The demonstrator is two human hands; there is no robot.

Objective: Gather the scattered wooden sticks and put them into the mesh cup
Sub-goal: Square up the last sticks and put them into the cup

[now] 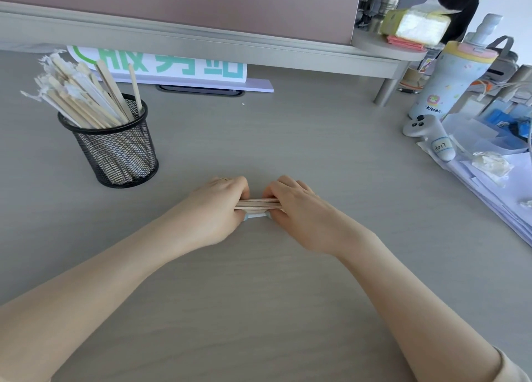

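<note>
A bundle of thin wooden sticks [259, 203] lies horizontally at the middle of the grey desk, held at both ends. My left hand [218, 206] grips its left end and my right hand [293, 208] grips its right end, so only the middle of the bundle shows. Something small and pale blue-white [257, 215] peeks out under the sticks between my thumbs. The black mesh cup [115, 148] stands upright to the far left and holds several wooden sticks, some in clear wrappers, leaning left.
A white sign with green characters [172, 64] leans against the raised shelf at the back. At the right stand a pastel bottle [449, 82], a white controller [429, 134] and stacked papers [498, 188]. A tissue pack [414, 24] sits on the shelf.
</note>
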